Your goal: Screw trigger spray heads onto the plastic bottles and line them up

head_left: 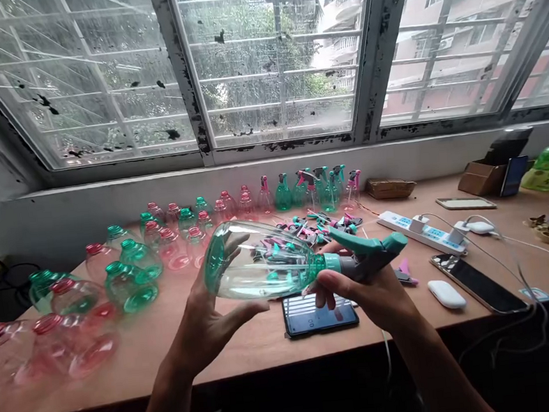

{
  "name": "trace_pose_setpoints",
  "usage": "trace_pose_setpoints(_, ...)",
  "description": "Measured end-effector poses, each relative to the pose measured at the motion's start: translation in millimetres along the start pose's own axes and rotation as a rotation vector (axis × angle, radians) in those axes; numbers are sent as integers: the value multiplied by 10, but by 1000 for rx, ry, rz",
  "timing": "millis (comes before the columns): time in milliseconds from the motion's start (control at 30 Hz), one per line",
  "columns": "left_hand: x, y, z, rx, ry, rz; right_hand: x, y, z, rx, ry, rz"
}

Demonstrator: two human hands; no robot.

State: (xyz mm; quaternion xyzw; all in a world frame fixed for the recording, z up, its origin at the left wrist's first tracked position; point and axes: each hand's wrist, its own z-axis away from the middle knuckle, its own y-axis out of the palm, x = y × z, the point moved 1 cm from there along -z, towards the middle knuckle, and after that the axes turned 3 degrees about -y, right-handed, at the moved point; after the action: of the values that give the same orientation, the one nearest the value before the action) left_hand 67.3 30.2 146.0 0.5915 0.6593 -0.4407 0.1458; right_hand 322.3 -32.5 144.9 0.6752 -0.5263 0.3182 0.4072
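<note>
Gripping the neck of one sideways bottle (265, 268), spray head (394, 243) already on, the right hand (381, 293) holds it across to the left hand (210, 324), spread loosely around its base, while beyond them several sprayers (283, 195) look completed, but headless bottles (132, 286) to their left and loose tops (312, 227) ahead apparently remain.

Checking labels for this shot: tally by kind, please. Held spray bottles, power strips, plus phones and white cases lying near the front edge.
Held spray bottle: 1
Power strip: 1
Phones, front edge: 2
White case, front edge: 1
Total: 5
</note>
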Motion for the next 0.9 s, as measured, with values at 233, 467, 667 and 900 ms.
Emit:
trace_pose_setpoints(233, -139, 28, 4, -24, 87, -104, 72, -14, 28, 32, -10, -6)
trace_pose_setpoints(467, 23, -20, -16, 23, -4, -52, -149, -31, -48, 16, 124, -52)
trace_pose_setpoints(667, 109, -53, -3, 35, -18, -71, -176, -52, -37, -56, 213, -7)
trace_pose_setpoints(900, -64, 65, 41, -24, -70, -73, -131, -122, -20, -8, 44, 47)
